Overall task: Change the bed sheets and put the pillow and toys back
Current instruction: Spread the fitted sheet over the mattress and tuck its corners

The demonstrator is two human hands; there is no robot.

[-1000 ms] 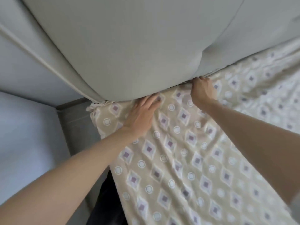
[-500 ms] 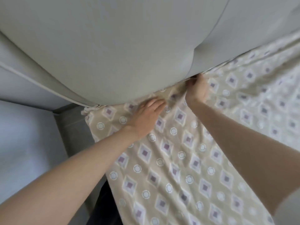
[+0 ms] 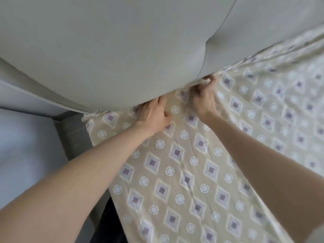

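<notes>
Sheet [image 3: 192, 172] at headboard [image 3: 122, 50] — left hand [image 3: 154, 114], flat before, now pinching it — right hand [image 3: 204, 100] still gripping its edge

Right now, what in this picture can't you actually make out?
1. Head view: left hand fingertips, hidden under the grey headboard, so its grip is unclear.
2. Head view: the sheet edge, tucked beneath that headboard beyond the right hand.
3. Head view: dark shape at the bottom, cut off by the frame edge.
4. Head view: sheet's far right, blurred.
</notes>
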